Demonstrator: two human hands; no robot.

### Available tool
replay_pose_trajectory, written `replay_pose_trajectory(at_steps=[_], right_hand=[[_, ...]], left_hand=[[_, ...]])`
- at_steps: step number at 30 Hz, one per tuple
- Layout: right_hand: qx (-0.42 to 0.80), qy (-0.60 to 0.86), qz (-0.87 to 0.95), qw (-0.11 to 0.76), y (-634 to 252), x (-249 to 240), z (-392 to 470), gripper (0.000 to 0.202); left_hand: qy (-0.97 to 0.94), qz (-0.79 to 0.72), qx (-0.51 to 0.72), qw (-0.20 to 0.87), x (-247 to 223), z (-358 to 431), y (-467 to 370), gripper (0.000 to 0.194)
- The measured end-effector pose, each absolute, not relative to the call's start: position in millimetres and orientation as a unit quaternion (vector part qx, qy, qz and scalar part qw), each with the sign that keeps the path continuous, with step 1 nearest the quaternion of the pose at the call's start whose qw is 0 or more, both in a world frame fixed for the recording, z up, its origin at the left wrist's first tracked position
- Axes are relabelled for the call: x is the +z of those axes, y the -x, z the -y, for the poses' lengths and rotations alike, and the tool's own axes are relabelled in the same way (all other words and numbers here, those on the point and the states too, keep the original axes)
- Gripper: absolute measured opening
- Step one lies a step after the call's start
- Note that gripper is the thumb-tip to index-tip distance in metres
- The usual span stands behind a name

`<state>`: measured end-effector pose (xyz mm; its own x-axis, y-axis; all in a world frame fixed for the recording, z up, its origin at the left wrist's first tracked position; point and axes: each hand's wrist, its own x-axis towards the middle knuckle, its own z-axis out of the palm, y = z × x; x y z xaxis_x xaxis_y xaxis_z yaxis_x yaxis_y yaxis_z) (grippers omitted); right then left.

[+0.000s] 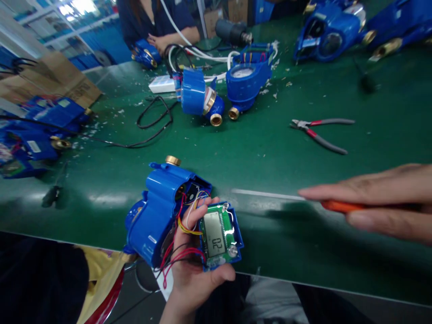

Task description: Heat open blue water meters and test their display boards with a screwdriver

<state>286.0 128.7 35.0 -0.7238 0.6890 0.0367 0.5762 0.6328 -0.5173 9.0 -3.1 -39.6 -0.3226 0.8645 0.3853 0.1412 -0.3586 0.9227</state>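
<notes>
My left hand point(195, 270) grips a small blue-backed circuit module point(218, 236) with a lit grey display, thumb below and fingers behind it. Red, black, yellow and white wires run from the module into an opened blue meter housing point(162, 207), which lies at the table's front edge beside my left hand. On the right, my right hand point(381, 202) is closed around the orange handle of a screwdriver point(340, 206). Its long thin shaft points left toward the module, with a gap between tip and module.
Pliers point(319, 130) lie open beyond my right hand. Two blue meters point(249, 81) with white cables stand mid-table. More meters are piled at the left point(37, 130) and back right point(330, 36). Across the table, a person's hand point(160, 44) touches a blue meter.
</notes>
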Motion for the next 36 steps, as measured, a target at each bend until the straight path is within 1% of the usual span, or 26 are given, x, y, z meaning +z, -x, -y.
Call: replay_pose_trajectory(at_steps=[2, 4, 5, 7, 8, 10, 11, 12, 14, 15, 16, 17, 20, 23, 26, 29, 33, 36], right_hand=[[0.163, 0.318, 0.930, 0.091, -280.9, 24.1, -142.7, 0.042], [0.063, 0.319, 0.944, 0.056, -270.8, 10.1, -150.8, 0.044], [0.026, 0.316, 0.946, 0.061, -264.3, 3.8, -151.6, 0.044], [-0.008, 0.308, 0.945, 0.111, -249.9, -4.2, -146.6, 0.038], [0.000, 0.294, 0.944, 0.148, -242.1, -5.3, -141.2, 0.035], [0.066, 0.265, 0.941, 0.201, -225.7, -2.8, -126.4, 0.034], [0.120, 0.248, 0.937, 0.215, -217.1, -0.5, -117.9, 0.040], [0.180, 0.234, 0.930, 0.220, -208.3, 1.5, -109.5, 0.053], [0.287, 0.210, 0.909, 0.219, -191.3, 3.3, -94.7, 0.090], [0.330, 0.202, 0.897, 0.216, -183.8, 2.9, -89.2, 0.102], [0.363, 0.195, 0.885, 0.217, -177.5, 1.7, -85.1, 0.108], [0.387, 0.192, 0.874, 0.221, -172.6, 0.1, -82.5, 0.106], [0.403, 0.194, 0.858, 0.253, -166.4, -4.1, -81.0, 0.086], [0.379, 0.185, 0.863, 0.280, -167.1, -5.4, -82.6, 0.077], [0.370, 0.179, 0.869, 0.276, -166.8, -4.6, -82.2, 0.075], [0.359, 0.177, 0.876, 0.270, -164.1, -4.4, -80.2, 0.075], [0.335, 0.180, 0.883, 0.275, -160.3, -7.6, -78.6, 0.079], [0.330, 0.176, 0.875, 0.308, -158.5, -10.4, -77.2, 0.078]], left_hand=[[-0.501, -0.481, 0.657, 0.292, -41.8, 3.7, -9.6, 0.076], [-0.496, -0.475, 0.664, 0.293, -44.3, 2.9, -10.1, 0.078], [-0.493, -0.473, 0.671, 0.289, -45.5, 2.2, -10.2, 0.079], [-0.479, -0.470, 0.686, 0.281, -47.7, 0.3, -10.5, 0.084], [-0.472, -0.468, 0.693, 0.280, -48.5, -0.6, -10.7, 0.085], [-0.466, -0.466, 0.698, 0.280, -48.7, -2.2, -11.3, 0.082], [-0.468, -0.466, 0.698, 0.279, -48.1, -2.9, -11.7, 0.081], [-0.472, -0.465, 0.696, 0.277, -47.1, -3.4, -12.2, 0.079], [-0.480, -0.463, 0.693, 0.274, -44.1, -3.4, -13.0, 0.079], [-0.480, -0.462, 0.693, 0.277, -42.7, -2.8, -13.0, 0.082], [-0.477, -0.460, 0.692, 0.287, -41.5, -1.7, -12.8, 0.085], [-0.472, -0.458, 0.690, 0.302, -40.7, 0.0, -12.1, 0.087], [-0.468, -0.449, 0.671, 0.359, -40.9, 6.6, -8.4, 0.093], [-0.490, -0.431, 0.644, 0.399, -43.0, 12.6, -4.0, 0.087], [-0.505, -0.436, 0.628, 0.402, -46.0, 16.9, 0.0, 0.079], [-0.508, -0.455, 0.622, 0.385, -49.9, 21.2, 2.8, 0.080], [-0.483, -0.456, 0.614, 0.427, -51.9, 27.2, 1.4, 0.076], [-0.458, -0.461, 0.614, 0.448, -51.8, 29.6, -2.8, 0.074]])
